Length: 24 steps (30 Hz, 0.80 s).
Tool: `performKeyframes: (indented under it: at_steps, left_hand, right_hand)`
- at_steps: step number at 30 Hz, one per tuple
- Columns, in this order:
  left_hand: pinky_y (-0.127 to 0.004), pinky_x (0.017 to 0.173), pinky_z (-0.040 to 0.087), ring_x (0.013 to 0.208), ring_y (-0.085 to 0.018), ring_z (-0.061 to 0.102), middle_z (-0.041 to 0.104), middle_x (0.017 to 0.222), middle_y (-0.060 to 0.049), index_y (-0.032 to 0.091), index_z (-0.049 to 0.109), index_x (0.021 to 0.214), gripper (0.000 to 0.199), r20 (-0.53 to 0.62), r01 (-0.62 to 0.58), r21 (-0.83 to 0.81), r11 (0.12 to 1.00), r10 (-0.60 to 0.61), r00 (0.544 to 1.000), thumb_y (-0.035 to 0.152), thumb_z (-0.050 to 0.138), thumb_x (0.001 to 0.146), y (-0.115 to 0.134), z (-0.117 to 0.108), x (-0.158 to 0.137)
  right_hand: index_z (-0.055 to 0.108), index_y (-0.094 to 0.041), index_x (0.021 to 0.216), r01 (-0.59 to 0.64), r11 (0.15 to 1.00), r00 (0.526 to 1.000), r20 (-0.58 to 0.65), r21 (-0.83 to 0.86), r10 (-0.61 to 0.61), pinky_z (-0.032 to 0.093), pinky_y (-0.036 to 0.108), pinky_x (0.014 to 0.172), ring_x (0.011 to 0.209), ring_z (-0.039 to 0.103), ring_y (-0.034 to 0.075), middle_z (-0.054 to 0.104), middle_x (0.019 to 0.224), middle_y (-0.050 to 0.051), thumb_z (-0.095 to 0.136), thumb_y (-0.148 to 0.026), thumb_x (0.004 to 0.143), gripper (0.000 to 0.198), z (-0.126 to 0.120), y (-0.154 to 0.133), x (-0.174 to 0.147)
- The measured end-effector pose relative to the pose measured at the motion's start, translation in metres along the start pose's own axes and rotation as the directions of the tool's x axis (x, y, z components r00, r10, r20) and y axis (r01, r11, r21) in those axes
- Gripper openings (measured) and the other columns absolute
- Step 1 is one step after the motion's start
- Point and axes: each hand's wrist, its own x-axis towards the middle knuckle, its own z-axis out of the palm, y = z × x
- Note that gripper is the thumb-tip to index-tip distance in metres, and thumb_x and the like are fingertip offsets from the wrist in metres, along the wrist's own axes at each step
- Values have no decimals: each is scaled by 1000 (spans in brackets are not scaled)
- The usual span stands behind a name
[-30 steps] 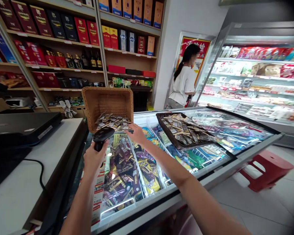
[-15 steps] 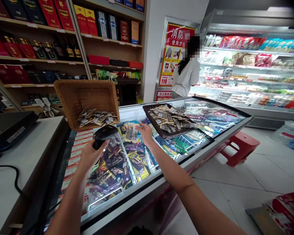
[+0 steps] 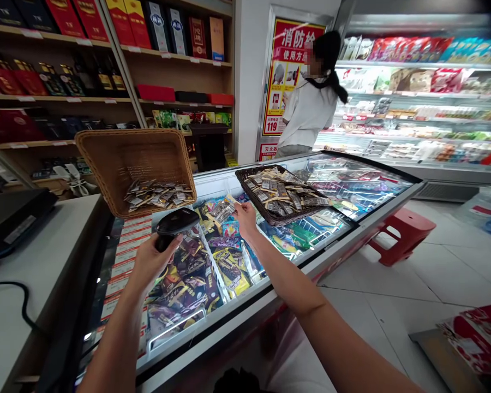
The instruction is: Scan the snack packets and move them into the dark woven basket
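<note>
My left hand (image 3: 152, 261) is closed round the grip of a black handheld barcode scanner (image 3: 177, 220), its head pointing toward the right hand. Between the fingers of my right hand (image 3: 246, 219) is a small clear packet (image 3: 224, 209) with a printed label, tilted, above the freezer's glass top. Just right of that hand, a dark wicker basket (image 3: 277, 220) holds many similar packets. Beyond the scanner, a light brown wicker basket (image 3: 135, 143) leans with its open side toward me, more packets lying in its bottom. Bagged ice creams (image 3: 184, 284) show beneath the glass.
A chest freezer (image 3: 343, 240) runs away to the right. At left stands a counter (image 3: 61, 240) with a black device (image 3: 16, 221). A person in a white top (image 3: 309, 112) stands behind the freezer. A red stool (image 3: 405, 232) is on the floor at right.
The packet in my right hand has turned from facing up flat to a tilted angle. My view has shifted slightly. The person behind the freezer has turned and leans to the left.
</note>
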Motion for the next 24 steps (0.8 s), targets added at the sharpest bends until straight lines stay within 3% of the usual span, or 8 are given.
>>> performKeyframes:
  at_steps: [8,14,24]
  left_hand:
    - [-24,42,29,43,-13,45,54,45,3,23,57,69,57,86,42,21,999,-43,995,75,81,63,1,2,-1]
    - [-25,40,27,43,-13,42,53,47,2,24,57,67,58,190,24,143,989,-51,980,80,74,66,9,3,-5]
    - [-26,44,31,45,-15,45,56,49,0,24,56,67,57,188,23,136,990,-49,981,79,75,68,6,3,-5]
  right_hand:
    - [47,-25,80,3,998,1000,-14,-56,-4,54,29,74,69,52,13,50,72,-7,69,-34,81,24,-1,-5,-2]
    - [46,-26,81,19,991,999,-31,-131,-24,56,30,74,70,52,14,48,71,-5,67,-39,82,25,-1,0,1]
    - [49,-25,82,7,992,1000,-27,-128,-11,56,29,74,72,55,14,53,76,-4,68,-39,80,24,-3,-3,-1]
